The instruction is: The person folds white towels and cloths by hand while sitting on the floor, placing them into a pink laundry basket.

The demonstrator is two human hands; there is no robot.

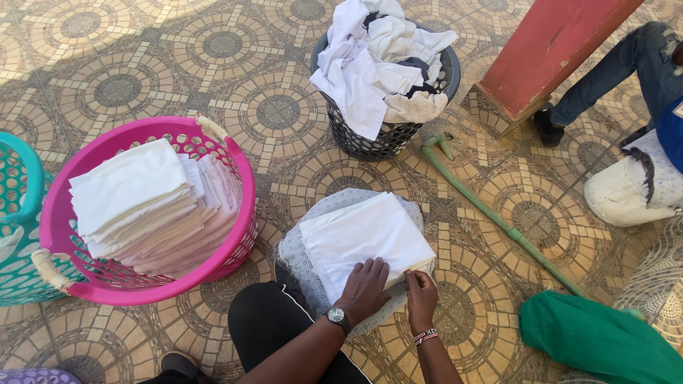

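Knee: black-trousered knee (267,320) of the person wearing the camera, at the bottom edge, just beside the work.
Left hand: left hand (364,288), dark wristwatch on its wrist, lies palm down with fingers together, pressing the near edge of a folded white rectangular cloth (366,238).
Right hand: right hand (421,295), beaded band at the wrist — fingers curled, pinching the cloth's near right corner.
Cloth position: folded cloth rests on a grey-white patterned round seat or mat (299,245); which of the two is hard to tell.
Left side: round pink plastic laundry basket (235,153) holding a neat stack of folded white and pale pink cloths (149,206); a teal plastic basket (18,213) touches it at the frame edge.
Above: dark grey mesh basket (370,142) heaped with crumpled white cloths (373,53).
Right side: long green pipe (498,217) on the patterned tile floor (117,89), a green cloth bundle (594,338), a red post (551,46) — and another person's jeans-clad leg (626,60).
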